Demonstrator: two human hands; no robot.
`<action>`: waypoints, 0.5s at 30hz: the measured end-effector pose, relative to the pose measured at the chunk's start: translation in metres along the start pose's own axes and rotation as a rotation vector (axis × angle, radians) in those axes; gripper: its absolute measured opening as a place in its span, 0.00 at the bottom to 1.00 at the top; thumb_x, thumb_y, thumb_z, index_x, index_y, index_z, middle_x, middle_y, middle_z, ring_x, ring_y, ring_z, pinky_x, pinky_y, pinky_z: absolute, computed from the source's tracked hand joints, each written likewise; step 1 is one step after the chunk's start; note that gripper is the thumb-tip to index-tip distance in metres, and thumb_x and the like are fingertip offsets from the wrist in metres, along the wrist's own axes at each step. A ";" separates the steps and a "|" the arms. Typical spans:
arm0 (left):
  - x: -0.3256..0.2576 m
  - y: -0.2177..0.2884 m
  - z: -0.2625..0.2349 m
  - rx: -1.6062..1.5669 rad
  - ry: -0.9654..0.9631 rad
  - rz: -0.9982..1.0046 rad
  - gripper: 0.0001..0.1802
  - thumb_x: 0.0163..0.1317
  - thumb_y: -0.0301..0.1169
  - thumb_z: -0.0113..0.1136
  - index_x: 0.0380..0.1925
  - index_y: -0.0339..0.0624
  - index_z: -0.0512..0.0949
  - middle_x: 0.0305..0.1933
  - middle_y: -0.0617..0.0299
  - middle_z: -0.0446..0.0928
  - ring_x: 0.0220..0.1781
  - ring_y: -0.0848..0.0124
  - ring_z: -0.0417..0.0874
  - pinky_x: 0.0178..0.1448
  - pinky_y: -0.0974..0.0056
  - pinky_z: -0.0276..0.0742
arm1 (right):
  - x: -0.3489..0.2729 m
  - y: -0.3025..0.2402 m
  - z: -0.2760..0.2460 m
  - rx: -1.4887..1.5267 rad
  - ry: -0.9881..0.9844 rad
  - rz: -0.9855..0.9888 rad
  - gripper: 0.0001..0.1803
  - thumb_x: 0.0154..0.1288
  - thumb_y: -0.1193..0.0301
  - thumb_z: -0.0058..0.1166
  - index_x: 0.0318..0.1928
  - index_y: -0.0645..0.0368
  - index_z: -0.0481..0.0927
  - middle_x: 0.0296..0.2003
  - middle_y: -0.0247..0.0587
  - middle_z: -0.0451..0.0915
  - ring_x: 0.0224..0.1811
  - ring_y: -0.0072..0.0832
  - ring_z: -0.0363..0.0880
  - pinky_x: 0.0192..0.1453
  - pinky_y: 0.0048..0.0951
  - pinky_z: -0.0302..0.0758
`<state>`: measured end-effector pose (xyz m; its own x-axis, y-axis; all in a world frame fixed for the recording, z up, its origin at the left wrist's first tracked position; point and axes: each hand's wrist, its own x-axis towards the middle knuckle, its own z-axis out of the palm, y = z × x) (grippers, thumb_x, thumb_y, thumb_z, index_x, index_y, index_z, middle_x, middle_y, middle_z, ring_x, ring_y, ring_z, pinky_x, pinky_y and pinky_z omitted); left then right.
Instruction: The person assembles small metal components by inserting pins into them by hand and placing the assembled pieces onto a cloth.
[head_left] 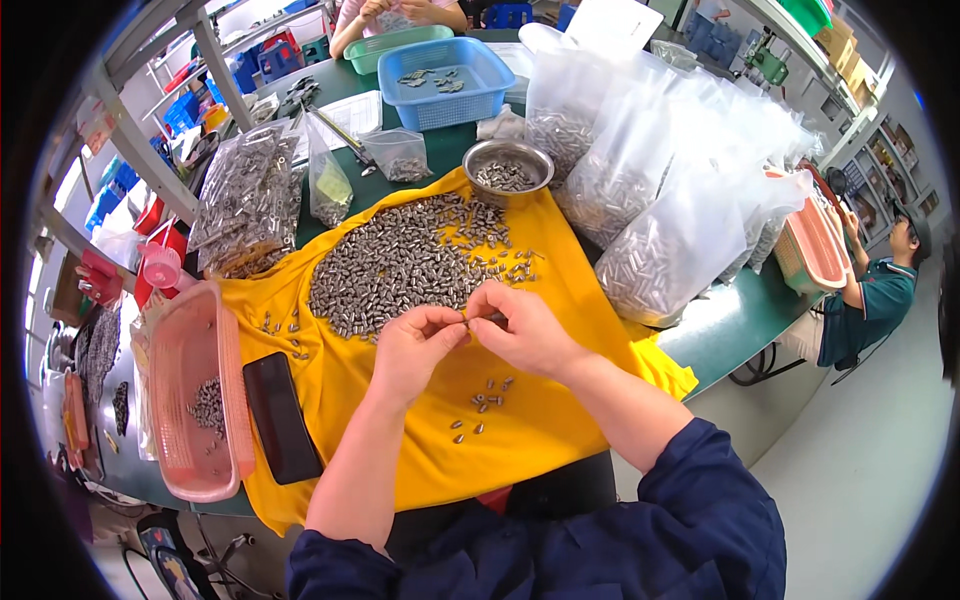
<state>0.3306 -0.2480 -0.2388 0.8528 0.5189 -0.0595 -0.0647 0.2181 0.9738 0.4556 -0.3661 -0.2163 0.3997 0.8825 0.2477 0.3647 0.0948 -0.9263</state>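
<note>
Over the yellow cloth (545, 435), my left hand (412, 348) and my right hand (525, 332) meet with thumbs and forefingers pinched. Between the touching fingertips is a small metal part (465, 317), mostly covered by them; its exact shape is too small to read. A wide pile of small silvery metal parts (385, 265) spreads on the cloth just beyond my hands. Nearer to me, below the right wrist, several loose parts (482, 400) lie apart from the pile. Past the pile's far right edge stands a steel bowl (492, 199) holding more such parts.
At left, a pink basket (172, 478) with some parts sits beside a black phone (283, 415). Bulging clear bags of parts (650, 265) crowd the right. Flat packed bags (245, 200) and a blue basket (447, 112) stand farther back. Other people sit across and at right.
</note>
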 end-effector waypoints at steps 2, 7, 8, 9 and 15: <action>0.000 0.000 0.001 -0.005 -0.006 0.017 0.07 0.56 0.19 0.57 0.36 0.33 0.76 0.33 0.61 0.78 0.35 0.75 0.79 0.43 0.72 0.76 | -0.001 -0.001 -0.002 0.011 0.016 -0.025 0.04 0.56 0.75 0.49 0.33 0.62 0.71 0.22 0.38 0.75 0.23 0.21 0.73 0.28 0.24 0.70; 0.002 -0.002 0.000 0.002 0.046 0.072 0.06 0.56 0.19 0.58 0.35 0.34 0.77 0.33 0.62 0.78 0.34 0.77 0.78 0.42 0.74 0.75 | 0.002 -0.002 -0.011 0.071 0.117 0.097 0.06 0.59 0.76 0.48 0.38 0.59 0.72 0.24 0.25 0.68 0.25 0.12 0.62 0.30 0.16 0.63; 0.004 -0.001 0.001 0.000 0.031 0.071 0.06 0.56 0.19 0.58 0.35 0.34 0.77 0.33 0.62 0.78 0.34 0.77 0.78 0.42 0.74 0.75 | 0.003 -0.004 -0.017 0.051 0.198 0.055 0.09 0.59 0.75 0.48 0.42 0.59 0.72 0.22 0.26 0.66 0.24 0.13 0.62 0.29 0.18 0.63; 0.001 0.000 -0.001 0.090 0.067 0.093 0.06 0.56 0.20 0.58 0.35 0.34 0.77 0.34 0.63 0.78 0.34 0.78 0.78 0.41 0.75 0.74 | 0.007 -0.011 -0.019 0.042 0.266 0.012 0.12 0.59 0.75 0.49 0.45 0.59 0.71 0.20 0.26 0.65 0.23 0.14 0.62 0.29 0.19 0.64; -0.006 0.009 0.002 0.087 0.132 0.157 0.06 0.55 0.20 0.60 0.34 0.35 0.78 0.33 0.65 0.78 0.33 0.81 0.77 0.40 0.76 0.73 | 0.055 -0.091 -0.103 -0.278 0.582 -0.143 0.29 0.62 0.70 0.47 0.64 0.54 0.59 0.25 0.24 0.65 0.28 0.14 0.62 0.32 0.15 0.60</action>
<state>0.3265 -0.2508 -0.2297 0.7603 0.6456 0.0713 -0.1412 0.0571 0.9883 0.5308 -0.3731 -0.0889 0.6924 0.4694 0.5480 0.6202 0.0010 -0.7845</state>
